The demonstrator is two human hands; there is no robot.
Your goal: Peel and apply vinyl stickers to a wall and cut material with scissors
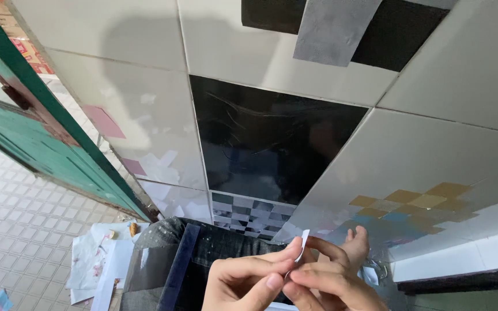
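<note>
My left hand (243,285) and my right hand (332,282) meet at the bottom middle of the head view, fingertips pinched together on a small white strip (304,246) that curls up between them. Below the hands lie my knees in dark speckled trousers (162,253), and a bare foot (355,245) shows just behind the right hand. A long dark flat strip (178,262) rests across my lap to the left of the hands.
Large glossy floor tiles spread ahead, with a black tile (272,138), grey and black patches (341,29) farther off, gold and blue squares (416,201) at right, pink patches (104,121) at left. A green door frame (41,126) and scattered paper scraps (96,259) lie left.
</note>
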